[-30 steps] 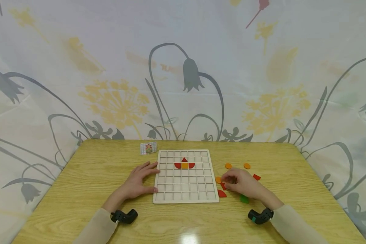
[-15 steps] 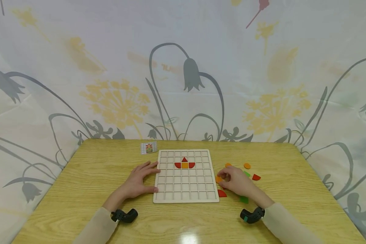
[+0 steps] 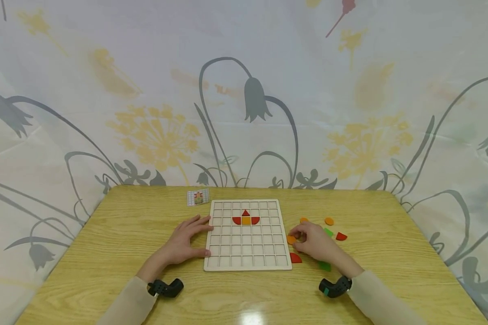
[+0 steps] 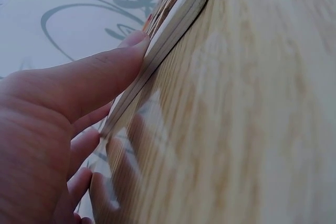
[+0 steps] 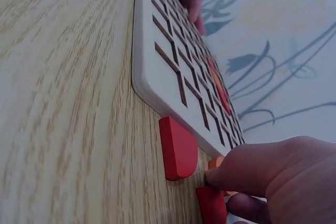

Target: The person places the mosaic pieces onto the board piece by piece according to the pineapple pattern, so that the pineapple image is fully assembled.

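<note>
A pale wooden grid board (image 3: 231, 249) lies mid-table, bearing a red triangle (image 3: 246, 213) above an orange square (image 3: 246, 220) flanked by two red quarter-circles. My left hand (image 3: 180, 241) rests at its left edge, thumb and fingertips spread along the rim. Just off the board's right edge, my right hand (image 3: 317, 243) has thumb and index finger curled about an orange disc (image 3: 290, 240), which sits low at the tabletop. Next to the thumb, the right wrist view shows a red piece (image 5: 211, 204) and a red quarter-circle (image 5: 178, 150) by the board's corner.
Around the right hand lie another red quarter-circle (image 3: 341, 236), green pieces (image 3: 324, 266), an orange disc (image 3: 329, 221) and one more partly covered by the fingers. A small printed card (image 3: 198, 197) lies beyond the board's upper left corner. A patterned cloth (image 3: 244, 149) hangs behind the table.
My right hand has shifted a little left, from over the red piece to the orange disc, uncovering a green piece; it holds still over the last half second. The left hand stays put.
</note>
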A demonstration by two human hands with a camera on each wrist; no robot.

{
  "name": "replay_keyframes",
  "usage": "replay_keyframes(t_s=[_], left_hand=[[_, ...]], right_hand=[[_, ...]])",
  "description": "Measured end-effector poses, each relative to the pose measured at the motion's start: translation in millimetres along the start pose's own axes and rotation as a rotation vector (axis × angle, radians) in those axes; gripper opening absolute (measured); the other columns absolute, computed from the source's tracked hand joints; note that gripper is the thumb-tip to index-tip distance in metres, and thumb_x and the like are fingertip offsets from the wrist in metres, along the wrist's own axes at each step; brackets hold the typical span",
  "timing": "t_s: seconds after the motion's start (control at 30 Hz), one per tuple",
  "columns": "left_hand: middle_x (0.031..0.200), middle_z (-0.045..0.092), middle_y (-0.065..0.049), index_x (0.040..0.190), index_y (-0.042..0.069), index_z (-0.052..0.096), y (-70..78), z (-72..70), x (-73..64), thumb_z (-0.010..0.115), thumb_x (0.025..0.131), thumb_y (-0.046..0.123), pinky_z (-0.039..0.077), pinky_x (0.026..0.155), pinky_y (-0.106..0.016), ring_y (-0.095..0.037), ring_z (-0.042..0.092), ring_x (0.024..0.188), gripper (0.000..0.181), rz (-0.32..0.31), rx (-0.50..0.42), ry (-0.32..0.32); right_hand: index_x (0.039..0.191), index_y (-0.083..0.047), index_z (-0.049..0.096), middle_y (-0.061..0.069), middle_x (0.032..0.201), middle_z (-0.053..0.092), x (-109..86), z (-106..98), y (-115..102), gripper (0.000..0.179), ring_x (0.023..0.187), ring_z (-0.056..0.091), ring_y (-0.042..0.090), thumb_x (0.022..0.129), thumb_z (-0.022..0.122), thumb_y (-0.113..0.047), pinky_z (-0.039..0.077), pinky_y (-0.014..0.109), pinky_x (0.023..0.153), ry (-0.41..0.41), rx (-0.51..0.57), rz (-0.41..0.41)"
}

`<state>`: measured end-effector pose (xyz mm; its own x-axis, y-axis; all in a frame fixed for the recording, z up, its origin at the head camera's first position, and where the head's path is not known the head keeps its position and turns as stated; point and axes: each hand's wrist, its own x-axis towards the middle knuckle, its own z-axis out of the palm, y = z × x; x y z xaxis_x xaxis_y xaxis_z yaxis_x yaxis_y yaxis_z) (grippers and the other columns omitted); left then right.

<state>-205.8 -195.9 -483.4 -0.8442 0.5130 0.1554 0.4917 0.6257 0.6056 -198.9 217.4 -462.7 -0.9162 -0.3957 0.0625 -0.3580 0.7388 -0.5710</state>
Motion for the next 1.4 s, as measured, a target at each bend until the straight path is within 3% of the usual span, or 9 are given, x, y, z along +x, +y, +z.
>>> replay_keyframes(t_s=[0.23, 0.43, 0.6, 0.8, 1.03, 1.4], left_hand=[[0.156, 0.039, -0.009, 0.134, 0.013, 0.063, -0.4, 1.1, 0.2, 0.081, 0.081, 0.041, 0.013, 0.110, -0.069, -0.040, 0.022, 0.147, 0.062, 0.000, 0.001, 0.007], [0.156, 0.039, -0.009, 0.134, 0.014, 0.063, -0.2, 1.2, 0.6, 0.081, 0.081, 0.040, 0.013, 0.110, -0.069, -0.040, 0.022, 0.147, 0.062, 0.001, -0.002, 0.006], [0.156, 0.040, -0.010, 0.134, 0.012, 0.063, 0.4, 0.9, 0.4, 0.081, 0.081, 0.040, 0.013, 0.109, -0.070, -0.040, 0.022, 0.147, 0.062, 0.010, -0.007, 0.012], [0.156, 0.040, -0.010, 0.135, 0.012, 0.063, 0.7, 0.9, 1.0, 0.081, 0.081, 0.040, 0.014, 0.109, -0.070, -0.041, 0.022, 0.147, 0.063, 0.020, -0.004, 0.017], [0.156, 0.040, -0.009, 0.135, 0.012, 0.063, -0.4, 1.2, 0.5, 0.080, 0.081, 0.040, 0.013, 0.109, -0.071, -0.040, 0.021, 0.147, 0.063, 0.006, -0.004, 0.009], [0.156, 0.039, -0.009, 0.135, 0.014, 0.063, 1.0, 0.2, -0.4, 0.080, 0.081, 0.040, 0.011, 0.110, -0.070, -0.040, 0.020, 0.147, 0.063, -0.016, -0.025, 0.000]], right_hand=[[0.098, -0.012, 0.066, -0.007, 0.081, 0.057, -1.7, -1, 0, 0.020, 0.070, 0.050, 0.009, 0.083, 0.078, -0.009, 0.045, 0.028, 0.063, 0.007, 0.020, -0.041], [0.096, -0.013, 0.065, -0.009, 0.078, 0.059, -0.6, 2, 1, 0.011, 0.068, 0.054, 0.007, 0.090, 0.074, -0.011, 0.047, 0.027, 0.062, 0.044, 0.070, -0.035], [0.099, -0.013, 0.068, -0.006, 0.088, 0.064, 3.6, 6, -2, 0.010, 0.078, 0.062, 0.011, 0.091, 0.073, -0.010, 0.053, 0.028, 0.068, 0.144, 0.159, 0.011], [0.099, -0.010, 0.072, 0.001, 0.101, 0.066, 16.0, 15, -12, 0.009, 0.082, 0.068, 0.014, 0.090, 0.074, -0.008, 0.056, 0.028, 0.069, 0.218, 0.226, -0.058], [0.094, -0.013, 0.078, 0.000, 0.105, 0.066, 35.4, 34, -30, 0.007, 0.085, 0.065, 0.014, 0.089, 0.076, -0.009, 0.056, 0.027, 0.074, 0.183, 0.267, -0.073], [0.092, -0.012, 0.076, -0.005, 0.094, 0.066, 54.9, 61, -53, 0.009, 0.081, 0.063, 0.011, 0.086, 0.078, -0.006, 0.054, 0.027, 0.073, 0.179, 0.330, -0.117]])
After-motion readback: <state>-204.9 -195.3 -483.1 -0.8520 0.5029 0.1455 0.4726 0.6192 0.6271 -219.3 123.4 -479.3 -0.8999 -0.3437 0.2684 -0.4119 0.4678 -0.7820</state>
